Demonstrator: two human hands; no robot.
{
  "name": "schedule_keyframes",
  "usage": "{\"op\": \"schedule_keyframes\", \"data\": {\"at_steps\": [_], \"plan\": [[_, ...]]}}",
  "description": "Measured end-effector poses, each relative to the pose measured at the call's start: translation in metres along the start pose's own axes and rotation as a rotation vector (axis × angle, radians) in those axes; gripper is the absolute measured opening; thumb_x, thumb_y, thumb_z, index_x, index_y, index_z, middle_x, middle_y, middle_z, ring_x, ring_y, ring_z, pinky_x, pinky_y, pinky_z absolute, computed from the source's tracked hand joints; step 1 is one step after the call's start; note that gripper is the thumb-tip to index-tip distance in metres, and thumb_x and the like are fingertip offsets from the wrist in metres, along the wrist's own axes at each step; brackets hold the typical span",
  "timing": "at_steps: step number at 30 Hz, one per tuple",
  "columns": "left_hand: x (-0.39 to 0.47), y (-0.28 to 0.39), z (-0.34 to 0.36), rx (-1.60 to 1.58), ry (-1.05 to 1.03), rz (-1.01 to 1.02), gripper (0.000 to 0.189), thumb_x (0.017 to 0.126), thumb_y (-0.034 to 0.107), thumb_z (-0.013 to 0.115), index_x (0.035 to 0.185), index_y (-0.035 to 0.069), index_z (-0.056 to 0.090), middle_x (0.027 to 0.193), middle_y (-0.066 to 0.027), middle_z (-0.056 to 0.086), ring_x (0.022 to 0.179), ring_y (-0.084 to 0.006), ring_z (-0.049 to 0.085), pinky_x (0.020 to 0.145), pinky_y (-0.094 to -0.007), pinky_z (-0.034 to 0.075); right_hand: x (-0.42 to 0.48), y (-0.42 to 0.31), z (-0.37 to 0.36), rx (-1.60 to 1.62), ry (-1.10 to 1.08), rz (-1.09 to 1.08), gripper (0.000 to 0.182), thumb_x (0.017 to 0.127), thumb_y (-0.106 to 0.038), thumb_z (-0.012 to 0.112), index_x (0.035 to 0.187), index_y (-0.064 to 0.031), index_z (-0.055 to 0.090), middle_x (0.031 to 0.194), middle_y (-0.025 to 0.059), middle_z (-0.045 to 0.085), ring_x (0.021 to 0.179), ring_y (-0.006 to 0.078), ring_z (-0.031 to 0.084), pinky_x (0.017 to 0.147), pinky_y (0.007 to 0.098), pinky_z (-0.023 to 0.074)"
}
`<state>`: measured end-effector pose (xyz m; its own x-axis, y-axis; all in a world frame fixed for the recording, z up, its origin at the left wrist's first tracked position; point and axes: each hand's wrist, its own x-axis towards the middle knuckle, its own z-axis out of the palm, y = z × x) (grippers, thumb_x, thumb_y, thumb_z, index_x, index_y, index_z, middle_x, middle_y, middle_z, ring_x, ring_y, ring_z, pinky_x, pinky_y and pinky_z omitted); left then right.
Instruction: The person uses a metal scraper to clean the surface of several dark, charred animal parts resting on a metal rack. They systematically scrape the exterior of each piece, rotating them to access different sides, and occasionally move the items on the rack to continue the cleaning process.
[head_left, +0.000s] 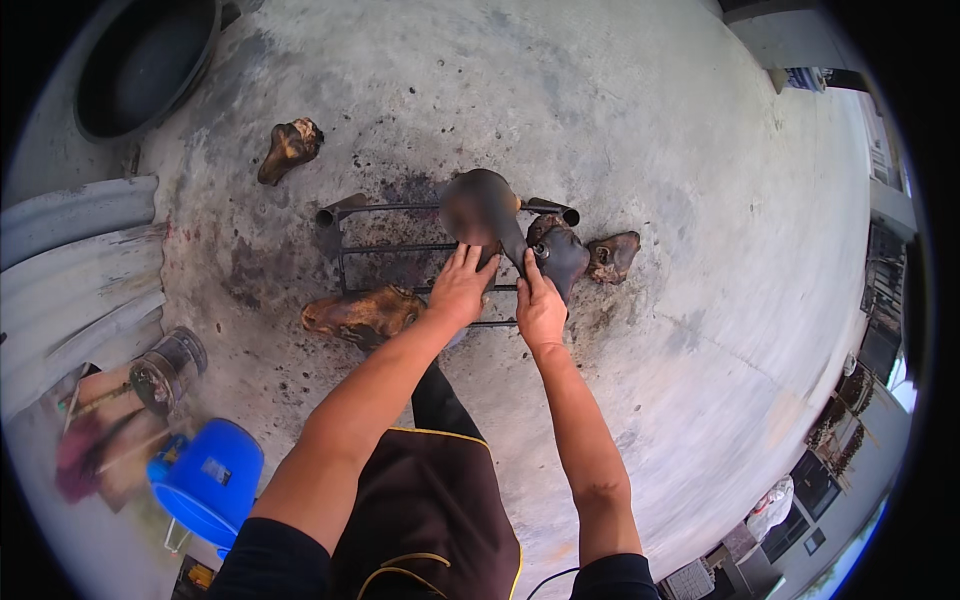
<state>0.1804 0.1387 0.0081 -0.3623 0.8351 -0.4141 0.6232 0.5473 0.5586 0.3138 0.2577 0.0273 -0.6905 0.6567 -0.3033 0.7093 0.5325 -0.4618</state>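
My left hand (459, 283) lies with spread fingers against the lower end of a dark, charred animal part (491, 206), partly blurred, resting on a black metal rack (390, 247). My right hand (541, 309) touches that part's narrow right side with an extended index finger; whether its other fingers grip anything is unclear. Just right of it lies a blackened animal head (559, 251), and beyond that a smaller charred piece (615, 256). A brown singed animal head (364, 315) sits at the rack's lower left edge, partly behind my left forearm.
Another charred piece (289, 150) lies on the stained concrete floor at upper left. A large black basin (146, 67) stands in the upper left corner. Corrugated sheets (82, 247), a metal can (169, 371) and a blue plastic bucket (214, 480) are at left.
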Motion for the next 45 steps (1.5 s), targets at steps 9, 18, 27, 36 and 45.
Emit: {"op": "schedule_keyframes", "data": {"at_steps": [9,18,27,36,45], "plan": [[0.004,0.000,0.019,-0.052,0.111,0.020,0.074,0.082,-0.002,0.064,0.152,0.019,0.052,0.172,-0.0146,0.015,0.158,-0.0371,0.016,0.124,-0.0445,0.030,0.085,-0.017,0.043,0.054,0.169,-0.042,0.056,0.103,-0.019,0.055,0.157,-0.0182,0.043,0.101,0.0228,0.068,0.084,0.0443,0.066,0.075,0.0512,0.0543],[-0.005,0.001,0.032,-0.059,0.183,-0.057,0.078,0.076,-0.004,0.069,0.149,0.015,0.053,0.171,-0.0173,0.015,0.158,-0.0376,0.015,0.124,-0.0448,0.030,-0.013,0.023,0.035,0.144,0.054,-0.145,0.060,0.101,-0.012,0.059,0.159,-0.0164,0.043,0.099,0.0220,0.068,0.089,0.0408,0.067,0.081,0.0468,0.0544],[-0.002,0.016,0.031,-0.072,0.178,-0.095,0.086,0.074,0.003,0.077,0.154,0.019,0.048,0.171,-0.0180,0.013,0.158,-0.0409,0.013,0.124,-0.0459,0.030,0.132,-0.032,0.007,-0.008,0.014,-0.098,0.047,0.100,-0.021,0.058,0.146,-0.0103,0.057,0.102,0.0292,0.071,0.094,0.0471,0.068,0.082,0.0508,0.0540],[-0.003,0.037,0.053,-0.330,0.241,-0.384,0.073,0.078,0.006,0.077,0.145,0.029,0.060,0.170,-0.0215,0.010,0.149,-0.0507,0.030,0.104,-0.0517,0.051,0.005,0.019,0.011,0.100,-0.046,-0.198,0.058,0.100,-0.007,0.059,0.156,-0.0157,0.046,0.105,0.0214,0.065,0.094,0.0406,0.065,0.084,0.0440,0.0530],[0.002,0.028,0.078,-0.343,0.337,-0.283,0.064,0.078,-0.005,0.072,0.135,0.024,0.069,0.170,-0.0222,0.008,0.148,-0.0501,0.032,0.106,-0.0469,0.053,0.095,-0.015,0.029,-0.038,0.121,-0.232,0.053,0.100,-0.014,0.060,0.153,-0.0192,0.051,0.090,0.0217,0.065,0.083,0.0427,0.064,0.072,0.0489,0.0514]]}}
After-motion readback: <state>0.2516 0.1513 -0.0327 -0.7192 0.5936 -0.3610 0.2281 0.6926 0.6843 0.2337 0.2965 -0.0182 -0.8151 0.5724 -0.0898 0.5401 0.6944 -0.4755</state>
